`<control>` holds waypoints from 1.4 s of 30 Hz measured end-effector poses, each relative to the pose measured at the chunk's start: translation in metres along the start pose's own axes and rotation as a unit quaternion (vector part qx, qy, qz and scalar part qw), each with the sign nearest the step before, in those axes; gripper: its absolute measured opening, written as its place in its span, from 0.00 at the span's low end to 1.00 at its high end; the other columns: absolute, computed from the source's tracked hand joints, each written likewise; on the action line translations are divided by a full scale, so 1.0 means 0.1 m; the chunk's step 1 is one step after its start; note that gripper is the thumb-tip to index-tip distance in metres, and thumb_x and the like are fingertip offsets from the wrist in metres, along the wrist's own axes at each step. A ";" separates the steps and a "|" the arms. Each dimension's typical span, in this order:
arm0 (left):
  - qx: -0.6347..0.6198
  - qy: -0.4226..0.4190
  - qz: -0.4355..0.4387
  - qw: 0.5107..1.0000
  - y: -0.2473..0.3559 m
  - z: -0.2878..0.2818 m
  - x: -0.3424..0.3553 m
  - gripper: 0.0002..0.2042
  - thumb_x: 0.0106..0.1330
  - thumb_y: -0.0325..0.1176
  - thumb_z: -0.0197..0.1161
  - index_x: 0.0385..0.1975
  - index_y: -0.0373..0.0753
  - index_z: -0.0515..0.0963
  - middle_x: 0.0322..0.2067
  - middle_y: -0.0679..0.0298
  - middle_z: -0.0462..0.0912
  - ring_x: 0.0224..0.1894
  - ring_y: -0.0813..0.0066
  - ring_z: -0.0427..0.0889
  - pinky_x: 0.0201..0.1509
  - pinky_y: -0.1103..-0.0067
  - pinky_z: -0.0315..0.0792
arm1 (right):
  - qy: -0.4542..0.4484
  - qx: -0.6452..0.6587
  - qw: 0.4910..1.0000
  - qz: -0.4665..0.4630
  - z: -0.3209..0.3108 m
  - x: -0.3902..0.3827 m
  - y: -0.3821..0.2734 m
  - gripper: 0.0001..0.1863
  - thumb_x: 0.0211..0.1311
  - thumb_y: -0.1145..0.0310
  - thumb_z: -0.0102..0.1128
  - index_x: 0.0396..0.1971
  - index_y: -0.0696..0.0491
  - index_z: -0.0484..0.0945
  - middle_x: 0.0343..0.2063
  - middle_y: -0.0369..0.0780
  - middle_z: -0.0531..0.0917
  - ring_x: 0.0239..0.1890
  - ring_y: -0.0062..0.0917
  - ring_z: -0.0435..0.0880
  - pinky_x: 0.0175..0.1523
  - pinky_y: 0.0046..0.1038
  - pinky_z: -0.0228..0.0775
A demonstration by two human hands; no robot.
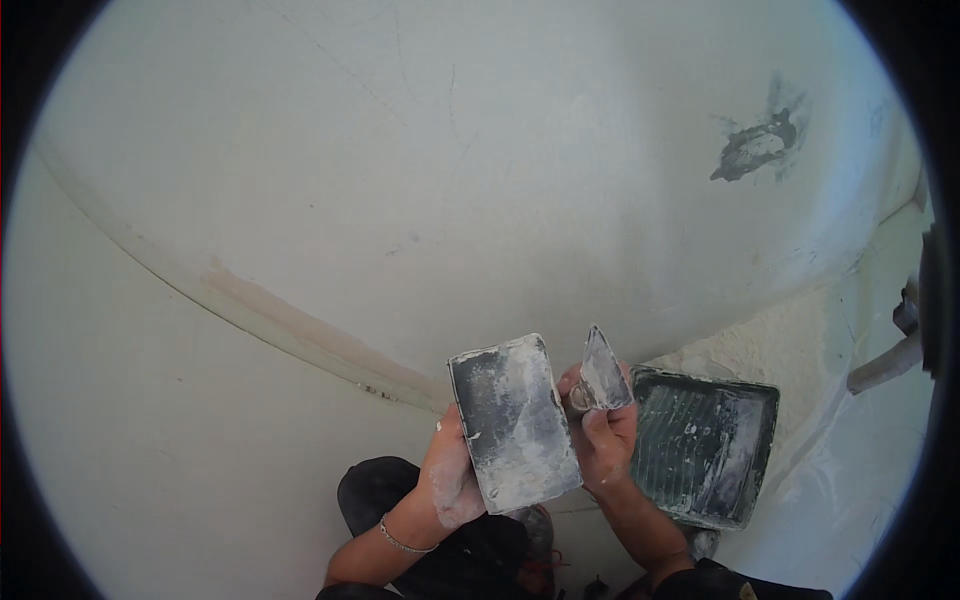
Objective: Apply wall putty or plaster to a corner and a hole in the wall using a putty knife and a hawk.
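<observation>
My left hand [452, 482] is closed around the underside of a rectangular plastering trowel [515, 425]. Its flat grey face is turned up and smeared with whitish filler; the handle is hidden below. Just to the right, my right hand [610, 445] grips a small putty knife [603, 372], its pointed grey blade sticking up past the fingers and caked with filler. The two tools are held side by side, with a narrow gap between them. White residue coats both hands.
A dark ribbed paint tray [777, 425], streaked with white, lies right of my right hand. Ahead rises a pale curved wall [420, 200] with a grey-and-white patch [757, 148] at upper right. A pipe-like grey object [884, 363] juts in at the right edge.
</observation>
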State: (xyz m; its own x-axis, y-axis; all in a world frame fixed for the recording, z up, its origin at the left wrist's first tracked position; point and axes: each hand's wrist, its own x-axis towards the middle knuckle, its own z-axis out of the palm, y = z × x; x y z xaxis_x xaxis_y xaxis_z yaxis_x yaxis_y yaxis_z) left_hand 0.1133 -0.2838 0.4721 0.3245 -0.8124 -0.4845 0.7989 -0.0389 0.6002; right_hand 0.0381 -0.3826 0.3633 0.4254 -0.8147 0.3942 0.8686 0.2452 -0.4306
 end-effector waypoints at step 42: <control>-0.014 0.025 0.034 0.999 -0.06 0.00 -0.01 0.24 0.71 0.47 0.39 0.50 0.33 0.73 0.43 0.55 0.81 0.41 0.61 0.84 0.46 0.66 0.80 | -0.035 -0.142 0.986 -0.081 0.02 0.02 0.10 0.15 0.70 0.62 0.51 0.46 0.59 0.72 0.42 0.42 0.74 0.40 0.22 0.72 0.46 0.23 0.63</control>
State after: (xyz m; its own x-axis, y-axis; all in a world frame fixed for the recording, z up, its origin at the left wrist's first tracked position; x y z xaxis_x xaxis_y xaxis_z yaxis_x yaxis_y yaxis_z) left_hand 0.1082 -0.2828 0.4692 0.4029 -0.7825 -0.4747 0.7882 0.0330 0.6146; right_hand 0.0479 -0.3808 0.3612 0.3126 -0.7902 0.5272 0.8244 -0.0500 -0.5638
